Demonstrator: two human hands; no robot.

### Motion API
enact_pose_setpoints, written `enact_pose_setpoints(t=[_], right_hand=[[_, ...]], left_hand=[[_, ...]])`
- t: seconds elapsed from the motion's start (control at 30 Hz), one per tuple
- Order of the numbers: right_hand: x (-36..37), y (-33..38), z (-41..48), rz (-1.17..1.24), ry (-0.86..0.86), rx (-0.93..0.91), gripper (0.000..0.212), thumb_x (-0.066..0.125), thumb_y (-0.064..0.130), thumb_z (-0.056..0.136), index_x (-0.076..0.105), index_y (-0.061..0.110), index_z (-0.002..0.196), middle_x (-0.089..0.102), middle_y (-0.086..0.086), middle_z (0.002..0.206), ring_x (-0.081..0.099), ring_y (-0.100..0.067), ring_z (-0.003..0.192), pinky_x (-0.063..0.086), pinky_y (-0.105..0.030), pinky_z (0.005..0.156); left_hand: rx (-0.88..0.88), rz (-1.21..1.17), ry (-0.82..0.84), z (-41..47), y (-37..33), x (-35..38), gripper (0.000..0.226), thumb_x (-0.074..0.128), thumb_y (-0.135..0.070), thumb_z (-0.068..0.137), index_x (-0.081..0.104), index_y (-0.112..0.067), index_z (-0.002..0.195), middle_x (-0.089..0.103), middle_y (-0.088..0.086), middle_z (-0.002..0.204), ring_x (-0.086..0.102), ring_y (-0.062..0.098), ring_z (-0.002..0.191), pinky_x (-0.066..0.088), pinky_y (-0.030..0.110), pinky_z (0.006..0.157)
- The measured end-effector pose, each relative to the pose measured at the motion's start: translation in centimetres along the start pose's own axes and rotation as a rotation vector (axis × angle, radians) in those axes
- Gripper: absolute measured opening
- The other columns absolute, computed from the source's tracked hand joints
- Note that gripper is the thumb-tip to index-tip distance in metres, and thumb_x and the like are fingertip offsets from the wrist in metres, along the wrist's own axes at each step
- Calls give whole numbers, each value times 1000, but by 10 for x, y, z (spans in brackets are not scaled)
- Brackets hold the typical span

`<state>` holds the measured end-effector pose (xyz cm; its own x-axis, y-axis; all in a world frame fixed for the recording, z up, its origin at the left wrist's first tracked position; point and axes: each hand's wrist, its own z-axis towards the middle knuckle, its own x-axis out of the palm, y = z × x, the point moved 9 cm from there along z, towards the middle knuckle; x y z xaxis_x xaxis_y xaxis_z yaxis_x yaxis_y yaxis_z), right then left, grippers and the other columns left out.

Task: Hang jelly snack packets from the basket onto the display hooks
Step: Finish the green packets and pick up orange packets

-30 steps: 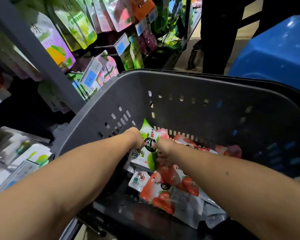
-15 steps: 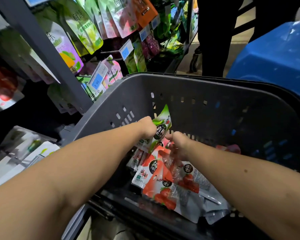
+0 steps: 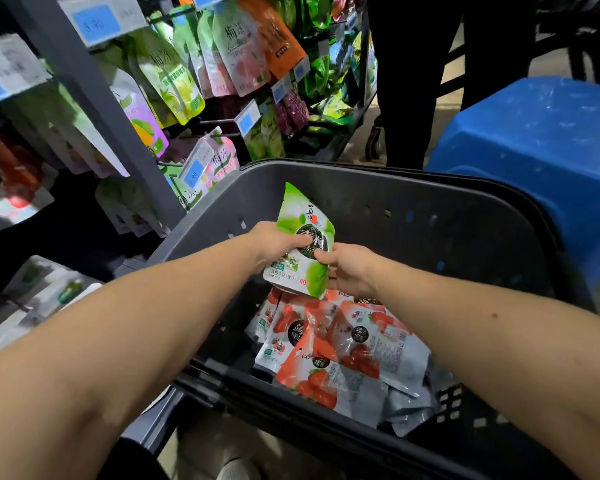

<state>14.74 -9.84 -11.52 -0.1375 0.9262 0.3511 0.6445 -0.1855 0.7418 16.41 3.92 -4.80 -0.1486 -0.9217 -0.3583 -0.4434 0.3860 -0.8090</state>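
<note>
A green jelly snack packet (image 3: 300, 216) is held upright above the inside of the dark grey basket (image 3: 413, 188). My left hand (image 3: 278, 242) grips its left side with the thumb across the front. My right hand (image 3: 350, 268) pinches its lower right edge. Several red jelly packets (image 3: 347, 344) lie heaped on the basket floor below. Display hooks (image 3: 219, 121) with blue price tags stick out of the rack at upper left, with hanging pouches (image 3: 174, 81) on them.
A grey rack upright (image 3: 94, 98) runs diagonally at left. A blue plastic stool (image 3: 534, 143) stands right of the basket. A person in dark trousers (image 3: 413, 81) stands behind it. More packets fill a lower shelf (image 3: 39, 296) at far left.
Both hands have lifted the green packet from the pile up above the basket floor. The red packets stayed in the basket.
</note>
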Motion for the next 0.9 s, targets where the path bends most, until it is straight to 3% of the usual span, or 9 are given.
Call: enact_pose_setpoints(t=[0.07, 0.13, 0.23, 0.37, 0.43, 0.53, 0.67, 0.77, 0.9], right_hand=[[-6, -3, -4, -34, 62, 23, 23, 54, 3, 102, 65, 9, 121, 72, -4, 99, 67, -14, 81, 56, -36, 93], [-28, -10, -3, -271, -13, 46, 31, 59, 2, 98, 64, 3, 129, 67, -6, 94, 61, -13, 76, 51, -32, 87], [-73, -17, -9, -1184, -238, 78, 48, 78, 24, 87, 65, 4, 128, 70, -11, 104, 68, -22, 88, 57, -33, 81], [-87, -72, -35, -1641, 13, 471, 51, 79, 43, 84, 63, 14, 122, 69, -4, 106, 64, -20, 88, 53, -29, 78], [-90, -81, -38, -1818, -19, 479, 80, 77, 54, 82, 48, 11, 143, 58, -9, 137, 59, -24, 119, 49, -35, 98], [-99, -89, -21, -1863, -199, 409, 110, 80, 51, 76, 21, 9, 158, 28, -18, 158, 28, -40, 146, 38, -55, 114], [-90, -75, -20, -1913, -212, 335, 90, 85, 40, 68, 48, 14, 145, 50, -12, 144, 51, -34, 132, 50, -47, 104], [-86, -54, -30, -1909, -231, 314, 97, 90, 42, 68, 43, 14, 149, 48, -7, 150, 51, -28, 137, 48, -41, 108], [-84, -37, -44, -1850, -158, 334, 74, 83, 54, 76, 60, 18, 136, 60, -4, 131, 58, -25, 122, 45, -38, 108]], left_hand=[[0, 58, 7, 0, -1, 3, 23, 79, -19, 87, 74, -4, 104, 76, 10, 87, 72, 24, 67, 56, 30, 60], [15, 179, -4, 0, -6, 2, 15, 77, -20, 90, 73, -6, 91, 67, 8, 68, 59, 20, 54, 47, 25, 53], [50, 280, -24, -1, -12, -3, 19, 73, -16, 93, 65, -11, 77, 55, 3, 57, 46, 16, 45, 38, 21, 46], [128, 263, -85, 0, -24, -19, 7, 72, -12, 93, 72, -7, 97, 71, 9, 82, 58, 17, 60, 50, 25, 58], [128, 258, -102, 1, -25, -27, 15, 73, -17, 92, 74, -7, 104, 75, 15, 97, 63, 23, 71, 56, 35, 70], [125, 232, -120, -9, -32, -37, 19, 76, -23, 89, 75, -10, 104, 77, 13, 98, 71, 29, 80, 60, 43, 81], [148, 192, -140, -34, -42, -50, 19, 75, -22, 92, 75, -11, 107, 77, 8, 99, 68, 19, 75, 52, 26, 64], [151, 82, -183, -54, -37, -60, 13, 73, -19, 94, 73, -14, 106, 74, 1, 86, 66, 7, 55, 46, 17, 46], [50, -201, -228, -69, -13, -64, 19, 70, -11, 94, 72, -2, 111, 77, 10, 87, 73, 17, 60, 56, 26, 49]])
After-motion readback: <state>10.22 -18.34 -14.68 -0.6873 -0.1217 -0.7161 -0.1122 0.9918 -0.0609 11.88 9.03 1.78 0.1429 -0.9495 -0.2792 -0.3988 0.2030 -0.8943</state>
